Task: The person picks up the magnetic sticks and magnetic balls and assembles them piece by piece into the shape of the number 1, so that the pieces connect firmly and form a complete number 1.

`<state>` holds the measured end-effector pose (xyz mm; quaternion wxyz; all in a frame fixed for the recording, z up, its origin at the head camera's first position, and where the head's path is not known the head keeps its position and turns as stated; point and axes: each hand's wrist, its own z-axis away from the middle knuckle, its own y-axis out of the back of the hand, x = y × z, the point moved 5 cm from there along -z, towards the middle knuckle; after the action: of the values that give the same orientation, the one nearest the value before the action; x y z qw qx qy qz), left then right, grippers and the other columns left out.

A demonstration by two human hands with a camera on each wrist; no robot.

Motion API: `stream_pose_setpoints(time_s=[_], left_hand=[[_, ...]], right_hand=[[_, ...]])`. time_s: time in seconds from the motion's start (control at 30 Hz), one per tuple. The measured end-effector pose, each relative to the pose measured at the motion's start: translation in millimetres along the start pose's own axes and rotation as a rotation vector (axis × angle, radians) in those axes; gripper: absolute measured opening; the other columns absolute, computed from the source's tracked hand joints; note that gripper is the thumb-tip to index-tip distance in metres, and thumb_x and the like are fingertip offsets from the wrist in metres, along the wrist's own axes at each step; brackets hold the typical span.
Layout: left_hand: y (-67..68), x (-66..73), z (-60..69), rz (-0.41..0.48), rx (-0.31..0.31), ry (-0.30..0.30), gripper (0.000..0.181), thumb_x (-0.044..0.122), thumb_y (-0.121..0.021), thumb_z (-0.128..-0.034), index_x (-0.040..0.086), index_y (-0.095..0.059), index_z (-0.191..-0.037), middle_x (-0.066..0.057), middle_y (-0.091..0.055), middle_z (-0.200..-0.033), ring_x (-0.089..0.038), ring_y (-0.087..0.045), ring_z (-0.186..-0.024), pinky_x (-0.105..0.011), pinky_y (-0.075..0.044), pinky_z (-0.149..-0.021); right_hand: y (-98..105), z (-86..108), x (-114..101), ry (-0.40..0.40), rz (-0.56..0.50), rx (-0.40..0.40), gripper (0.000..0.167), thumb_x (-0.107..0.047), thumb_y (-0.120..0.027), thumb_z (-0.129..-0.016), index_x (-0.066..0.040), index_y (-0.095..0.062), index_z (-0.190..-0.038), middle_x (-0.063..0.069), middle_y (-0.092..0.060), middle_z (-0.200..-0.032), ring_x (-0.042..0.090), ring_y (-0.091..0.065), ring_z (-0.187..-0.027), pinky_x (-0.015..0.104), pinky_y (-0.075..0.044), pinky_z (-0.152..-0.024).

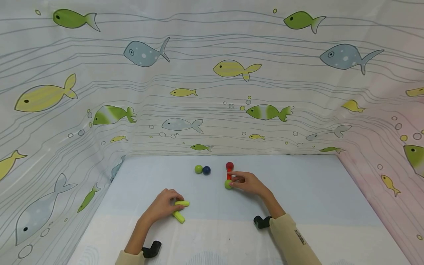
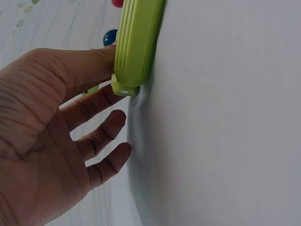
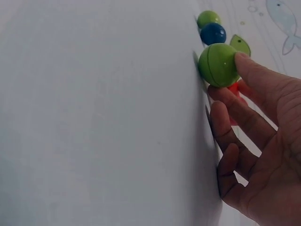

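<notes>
My left hand (image 1: 164, 204) pinches one yellow-green toy rod (image 1: 182, 203) between thumb and index finger. A second yellow-green rod (image 1: 179, 217) lies beside the thumb at an angle; in the left wrist view this nearer rod (image 2: 137, 42) hides most of the other. On the right, my hand (image 1: 247, 183) holds a green ball (image 1: 228, 184) with thumb and fingers, as the ball (image 3: 218, 66) in the right wrist view also shows. That ball sits at the near end of a red rod (image 1: 229, 176), which has a red ball (image 1: 229, 165) at its far end.
Farther back on the white table (image 1: 298, 191), a smaller-looking green ball (image 1: 198, 169) and a dark blue ball (image 1: 207, 170) lie side by side. A fish-patterned sheet (image 1: 212, 103) rises behind the table and along both sides.
</notes>
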<state>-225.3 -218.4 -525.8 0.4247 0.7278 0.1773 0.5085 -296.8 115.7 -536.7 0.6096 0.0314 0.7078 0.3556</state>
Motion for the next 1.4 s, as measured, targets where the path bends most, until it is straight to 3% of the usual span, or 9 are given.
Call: stream_pose_setpoints(time_s=[0.67, 0.9, 1.2, 1.4], left_hand=[[-3.3, 18.6, -11.3, 0.018, -0.019, -0.043, 0.016, 0.019, -0.082, -0.0821, 0.013, -0.074, -0.095, 0.007, -0.067, -0.087, -0.019, -0.055, -0.083, -0.033, -0.044, -0.074], [-14.5, 29.4, -23.8, 0.049, -0.044, -0.041, 0.013, 0.023, -0.079, -0.0846, 0.015, -0.075, -0.094, 0.012, -0.064, -0.084, -0.018, -0.056, -0.082, -0.032, -0.045, -0.075], [-30.9, 46.4, -43.6, 0.019, -0.087, -0.016, 0.012, 0.026, -0.077, -0.0872, 0.017, -0.075, -0.095, 0.016, -0.062, -0.082, -0.015, -0.055, -0.081, -0.031, -0.046, -0.074], [-39.3, 57.6, -55.7, 0.024, -0.103, -0.002, 0.014, 0.027, -0.076, -0.0881, 0.016, -0.075, -0.096, 0.014, -0.062, -0.081, -0.011, -0.052, -0.078, -0.031, -0.045, -0.072]], right_hand=[[-1, 0.7, 1, 0.046, 0.017, -0.007, 0.047, -0.025, -0.07, -0.093, -0.009, -0.059, -0.136, 0.011, -0.068, -0.117, 0.026, -0.065, -0.106, 0.045, -0.05, -0.092], [-2, -0.3, 4, 0.032, 0.002, -0.009, 0.049, -0.027, -0.071, -0.092, -0.012, -0.059, -0.137, 0.009, -0.068, -0.119, 0.024, -0.065, -0.106, 0.043, -0.05, -0.092], [-2, -1.6, 8, 0.005, 0.008, -0.005, 0.048, -0.027, -0.072, -0.092, -0.017, -0.06, -0.137, 0.006, -0.068, -0.118, 0.021, -0.065, -0.105, 0.041, -0.05, -0.093], [-2, -1.3, 6, 0.034, 0.008, 0.005, 0.047, -0.026, -0.072, -0.092, -0.013, -0.061, -0.136, 0.008, -0.069, -0.117, 0.022, -0.066, -0.104, 0.043, -0.051, -0.091]])
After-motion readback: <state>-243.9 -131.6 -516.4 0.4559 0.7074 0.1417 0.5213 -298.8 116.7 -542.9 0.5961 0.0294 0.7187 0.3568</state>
